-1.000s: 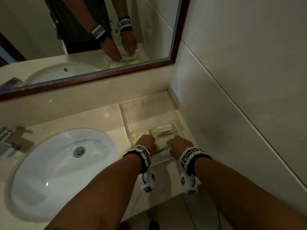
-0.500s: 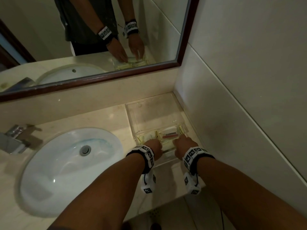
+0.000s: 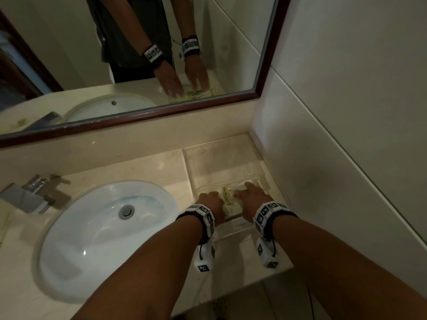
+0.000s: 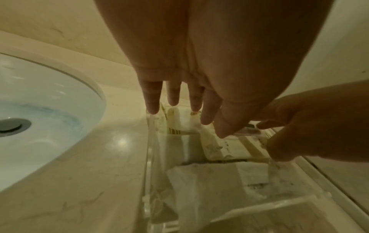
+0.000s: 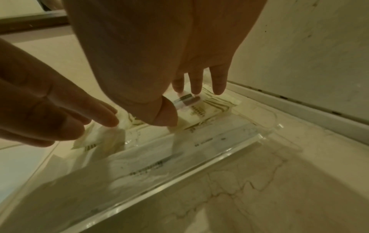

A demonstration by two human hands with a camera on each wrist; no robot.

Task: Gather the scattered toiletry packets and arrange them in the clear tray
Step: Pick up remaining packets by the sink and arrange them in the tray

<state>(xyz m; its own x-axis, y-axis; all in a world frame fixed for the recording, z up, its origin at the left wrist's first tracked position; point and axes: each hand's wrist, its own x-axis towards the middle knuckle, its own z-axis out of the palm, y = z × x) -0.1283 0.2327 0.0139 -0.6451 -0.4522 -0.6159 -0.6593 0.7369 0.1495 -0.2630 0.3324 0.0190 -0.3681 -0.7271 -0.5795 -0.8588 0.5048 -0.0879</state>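
The clear tray [image 3: 208, 162] stands on the counter in the corner by the right wall. Several cream and white toiletry packets [image 3: 227, 196] lie in its near half. My left hand [image 3: 209, 199] reaches into the tray's left side, fingers straight, tips on a cream striped packet [image 4: 173, 129]. My right hand [image 3: 250, 195] reaches into the right side with its fingers straight. The fingertips [image 5: 196, 89] touch a small clear packet with a brown item [image 5: 187, 100], which lies on a striped packet [image 5: 211, 108]. A long white packet [image 5: 149, 157] lies against the tray's front wall [image 5: 199, 160].
A white sink [image 3: 104, 232] with a chrome faucet [image 3: 25, 195] lies left of the tray. The mirror [image 3: 138, 65] runs along the back and the tiled wall [image 3: 346, 158] closes the right side. The counter's front edge [image 3: 242, 287] is just behind my wrists.
Both hands have stretched their fingers out over the packets, where before they looked bunched. The right hand has reached a little farther into the tray.
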